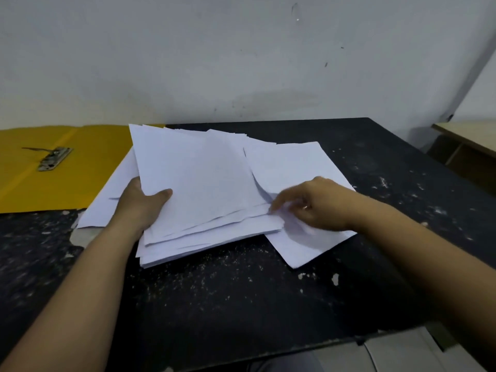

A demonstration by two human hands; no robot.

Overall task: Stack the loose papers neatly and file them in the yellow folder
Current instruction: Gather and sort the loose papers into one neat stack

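Head view: left hand fingers grip smooth white papers; right hand fingers pinch their edge.

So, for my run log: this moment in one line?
left hand grips paper stack | right hand pinches sheet edge | yellow folder open

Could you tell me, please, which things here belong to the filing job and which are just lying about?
For the job:
- papers, held by the left hand
- sheet under the right hand
- yellow folder, open, with its clip

Lying about:
- black table
- side desk
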